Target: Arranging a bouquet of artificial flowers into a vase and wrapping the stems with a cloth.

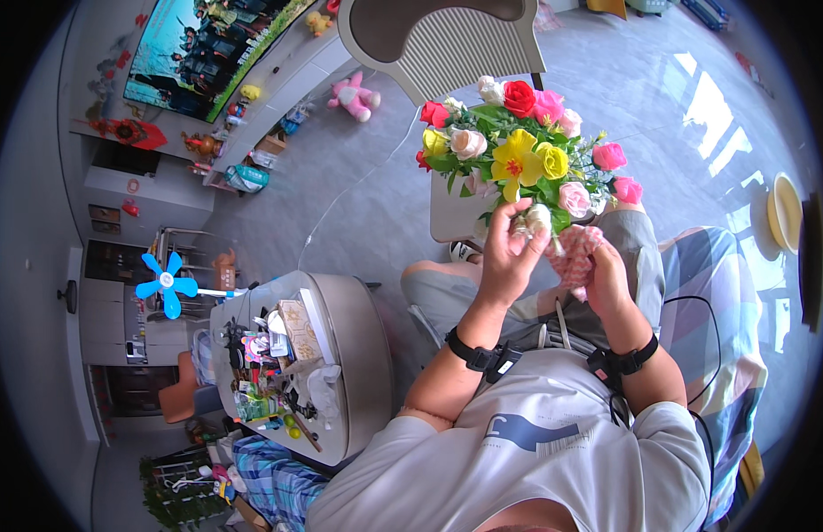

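Note:
A bouquet of artificial flowers (518,156), with red, pink, yellow and white blooms among green leaves, is in front of me above my lap. My left hand (511,249) has its thumb and fingers closed around a whitish flower piece (538,218) at the near side of the bouquet. Just to its right, my right hand (606,269) grips a crumpled pink-and-white patterned cloth (574,256), which lies close against the lower flowers. The stems and whatever base the bouquet has are hidden by blooms and hands.
A grey-beige chair (465,53) stands beyond the flowers. At the left, a table (361,346) bears a tissue box, bags and small items, near a blue fan (167,280). A thin white cable (345,189) crosses the floor by a pink plush toy (353,98). A black cord hangs at my right.

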Available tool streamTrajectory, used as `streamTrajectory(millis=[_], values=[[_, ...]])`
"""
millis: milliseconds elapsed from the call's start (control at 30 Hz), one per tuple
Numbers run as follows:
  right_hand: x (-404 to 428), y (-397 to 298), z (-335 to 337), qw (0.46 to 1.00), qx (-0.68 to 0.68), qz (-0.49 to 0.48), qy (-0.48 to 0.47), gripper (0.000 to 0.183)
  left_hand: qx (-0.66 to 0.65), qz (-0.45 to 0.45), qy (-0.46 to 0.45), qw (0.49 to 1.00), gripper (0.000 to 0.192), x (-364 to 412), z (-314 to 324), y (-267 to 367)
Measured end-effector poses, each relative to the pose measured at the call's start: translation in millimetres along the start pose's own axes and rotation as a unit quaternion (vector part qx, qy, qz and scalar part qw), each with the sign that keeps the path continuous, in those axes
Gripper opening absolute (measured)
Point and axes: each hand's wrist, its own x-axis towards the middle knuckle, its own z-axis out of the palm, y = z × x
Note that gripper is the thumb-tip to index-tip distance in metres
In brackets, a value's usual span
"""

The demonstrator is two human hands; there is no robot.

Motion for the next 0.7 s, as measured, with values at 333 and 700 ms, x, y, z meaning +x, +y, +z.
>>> streamTrajectory(millis=[333,700], values=[[43,10,-21,0.992,0.106,0.034,-0.059,0.025,0.382,0.194,-0.116,0.896,0.048,2,6,15],[68,-24,-48,0.989,0.033,-0.011,-0.142,0.028,0.217,-0.015,0.115,0.969,0.025,11,-25,-41]])
